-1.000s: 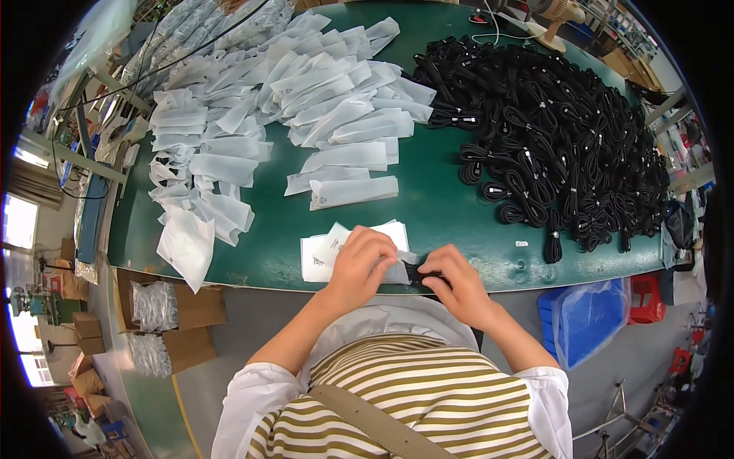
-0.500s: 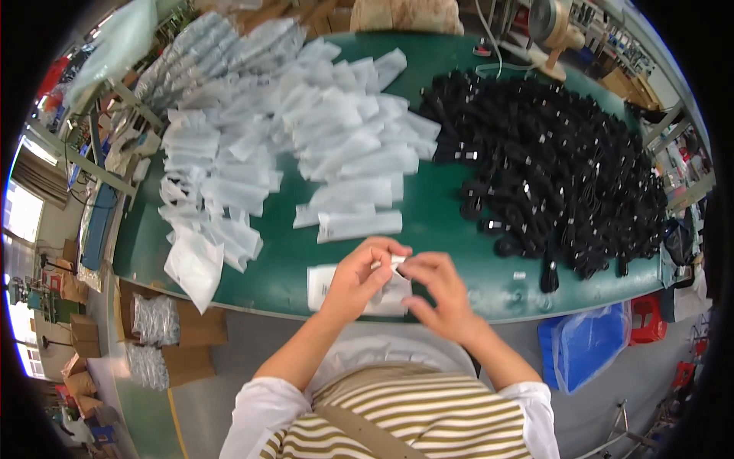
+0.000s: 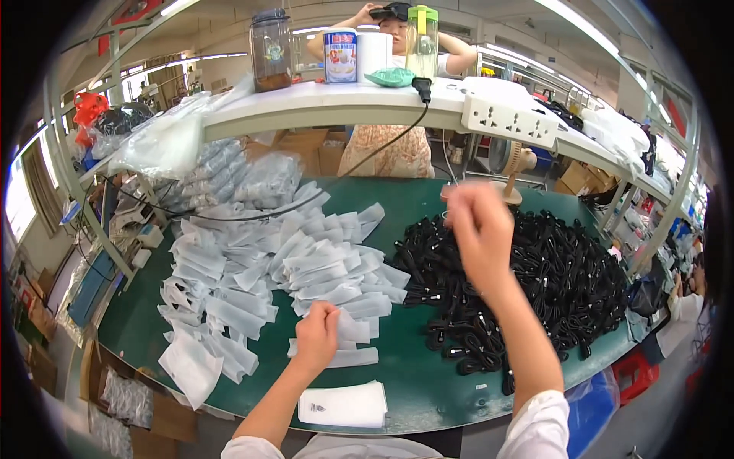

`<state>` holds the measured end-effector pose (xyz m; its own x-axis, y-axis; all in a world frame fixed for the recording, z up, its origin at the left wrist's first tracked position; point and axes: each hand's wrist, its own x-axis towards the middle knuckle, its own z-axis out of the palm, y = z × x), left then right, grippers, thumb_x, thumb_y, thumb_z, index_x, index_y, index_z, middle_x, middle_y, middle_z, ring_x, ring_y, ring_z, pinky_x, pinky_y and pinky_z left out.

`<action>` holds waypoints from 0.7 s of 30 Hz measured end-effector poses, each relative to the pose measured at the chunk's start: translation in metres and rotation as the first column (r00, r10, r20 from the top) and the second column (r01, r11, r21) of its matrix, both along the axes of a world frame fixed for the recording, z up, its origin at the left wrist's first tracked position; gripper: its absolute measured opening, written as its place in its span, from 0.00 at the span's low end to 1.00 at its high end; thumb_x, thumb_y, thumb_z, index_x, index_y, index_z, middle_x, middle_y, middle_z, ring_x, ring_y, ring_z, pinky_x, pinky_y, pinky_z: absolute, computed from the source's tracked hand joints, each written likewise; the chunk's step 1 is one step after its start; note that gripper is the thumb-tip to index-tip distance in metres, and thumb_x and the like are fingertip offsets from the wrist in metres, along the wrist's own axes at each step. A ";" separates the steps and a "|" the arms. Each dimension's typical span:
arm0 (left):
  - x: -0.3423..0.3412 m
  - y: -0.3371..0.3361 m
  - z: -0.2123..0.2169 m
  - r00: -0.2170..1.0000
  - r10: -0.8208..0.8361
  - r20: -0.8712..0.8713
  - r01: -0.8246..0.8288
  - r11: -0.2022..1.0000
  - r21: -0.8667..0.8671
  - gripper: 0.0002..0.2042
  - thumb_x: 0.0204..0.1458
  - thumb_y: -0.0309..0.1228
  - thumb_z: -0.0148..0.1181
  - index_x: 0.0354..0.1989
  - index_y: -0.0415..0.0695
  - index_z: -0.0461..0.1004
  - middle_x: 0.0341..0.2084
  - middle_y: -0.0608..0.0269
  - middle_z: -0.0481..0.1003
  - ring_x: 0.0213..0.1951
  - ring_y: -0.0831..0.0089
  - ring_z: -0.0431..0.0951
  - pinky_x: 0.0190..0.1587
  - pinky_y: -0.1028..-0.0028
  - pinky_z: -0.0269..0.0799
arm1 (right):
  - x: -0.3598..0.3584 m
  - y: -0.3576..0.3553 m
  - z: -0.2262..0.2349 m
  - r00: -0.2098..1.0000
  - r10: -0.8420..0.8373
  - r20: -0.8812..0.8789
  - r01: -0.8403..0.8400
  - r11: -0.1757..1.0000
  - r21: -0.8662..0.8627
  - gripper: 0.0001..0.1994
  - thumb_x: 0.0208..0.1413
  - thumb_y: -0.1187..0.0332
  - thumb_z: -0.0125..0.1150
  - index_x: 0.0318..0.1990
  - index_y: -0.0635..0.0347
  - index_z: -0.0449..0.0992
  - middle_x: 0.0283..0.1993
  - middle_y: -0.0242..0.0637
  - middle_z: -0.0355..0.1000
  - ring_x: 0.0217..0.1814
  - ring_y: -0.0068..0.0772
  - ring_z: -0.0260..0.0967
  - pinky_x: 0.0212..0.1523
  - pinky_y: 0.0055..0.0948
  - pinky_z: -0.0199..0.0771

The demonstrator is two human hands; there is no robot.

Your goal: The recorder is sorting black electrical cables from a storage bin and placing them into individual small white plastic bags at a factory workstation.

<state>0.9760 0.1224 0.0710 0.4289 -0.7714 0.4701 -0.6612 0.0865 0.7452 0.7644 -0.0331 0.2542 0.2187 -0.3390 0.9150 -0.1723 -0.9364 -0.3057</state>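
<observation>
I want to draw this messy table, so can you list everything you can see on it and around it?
Small flat bags: a big heap, white, left half of the green table.
Stack of bags: one, white, near table edge.
Coiled cables: a big pile, black, right half.
Power strip: one, white, on the shelf.
Jars and bottle: several, mixed colours, on the shelf.
Another person: one, behind the shelf.
Left hand: on the white bags.
Right hand: raised above the cables, blurred.

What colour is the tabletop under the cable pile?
Dark green tabletop, seen in the head view, beneath the black cable pile.
</observation>
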 end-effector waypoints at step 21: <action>0.005 -0.015 -0.074 0.814 -0.317 0.487 0.287 0.948 0.137 0.25 0.43 0.33 0.69 0.49 0.40 0.68 0.47 0.52 0.69 0.52 0.53 0.68 0.55 0.60 0.64 | -0.017 -0.056 0.049 0.884 -0.424 0.197 0.446 0.891 -0.084 0.10 0.50 0.75 0.65 0.38 0.66 0.71 0.28 0.38 0.70 0.23 0.26 0.64 0.28 0.25 0.69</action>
